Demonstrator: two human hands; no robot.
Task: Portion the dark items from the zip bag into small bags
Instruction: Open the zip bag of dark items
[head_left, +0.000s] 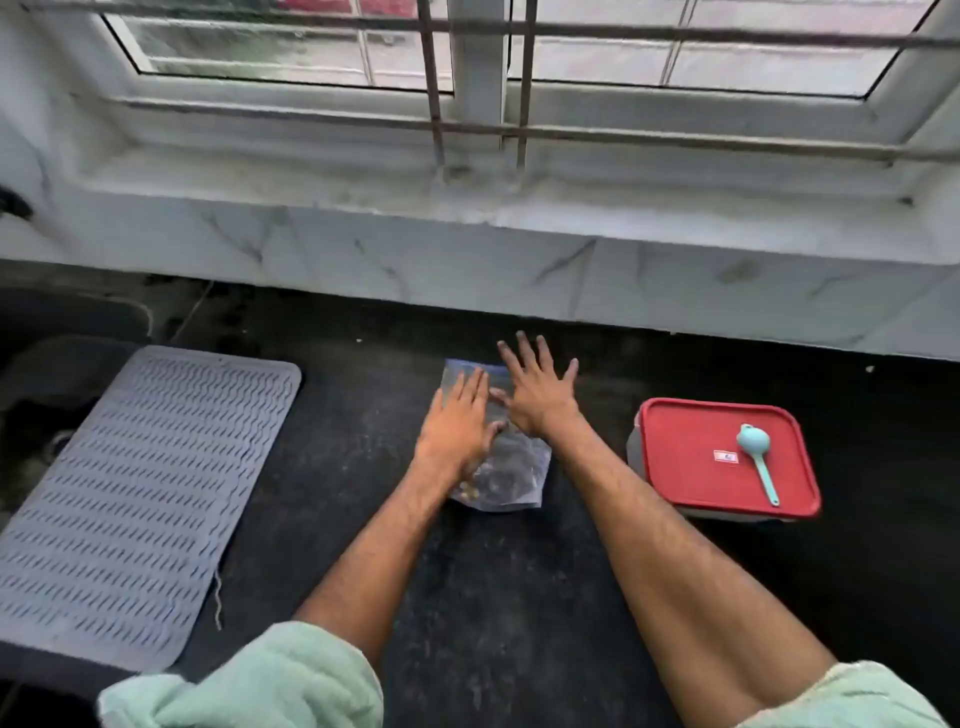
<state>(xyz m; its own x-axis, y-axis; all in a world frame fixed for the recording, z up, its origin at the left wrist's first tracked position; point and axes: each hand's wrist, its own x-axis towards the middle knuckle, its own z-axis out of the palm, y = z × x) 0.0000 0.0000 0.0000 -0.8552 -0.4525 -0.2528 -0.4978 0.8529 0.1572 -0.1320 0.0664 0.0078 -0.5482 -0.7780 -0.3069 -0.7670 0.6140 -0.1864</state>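
A clear zip bag (511, 467) with a blue zip strip lies flat on the dark counter in the middle of the head view. Dark items are bunched in its near end. My left hand (457, 421) rests flat on the bag's left side, fingers together and pointing away from me. My right hand (537, 387) lies over the bag's far right part with its fingers spread wide. Neither hand grips anything. No small bags are in view.
A red-lidded container (691, 467) stands to the right, with a light blue spoon (759, 460) lying on its lid. A grey ribbed mat (130, 499) covers the counter at the left. A white marble ledge (467, 260) and a barred window run along the back.
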